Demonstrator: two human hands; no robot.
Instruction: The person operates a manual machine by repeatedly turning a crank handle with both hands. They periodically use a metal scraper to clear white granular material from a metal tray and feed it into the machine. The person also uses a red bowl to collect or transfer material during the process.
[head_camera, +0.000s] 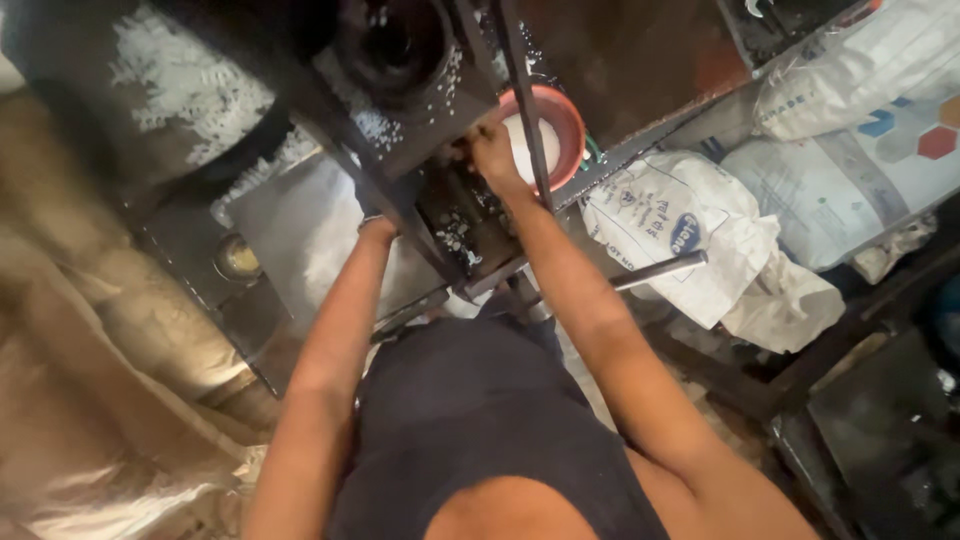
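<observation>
The person leaned over a dark metal machine (400, 130) and both bare arms reached forward into it. The right hand (490, 150) lay at the near rim of a red bowl (570, 120), touching or almost touching it; the bowl held white material and sat just beyond the machine's frame, partly behind a thin vertical bar (525, 110). The fingers of this hand were curled toward the machine, but whether the grip had hold of anything could not be told, because the fingertips were hidden in the dark parts. The left hand (375, 225) went under a slanted beam of the machine, lower than the bowl and well apart from it; its grip was covered by the beam, so its state could not be told. White granules (185, 80) were scattered on top of the machine. To the right of the bowl lay several white sacks (690, 235) on the floor.
</observation>
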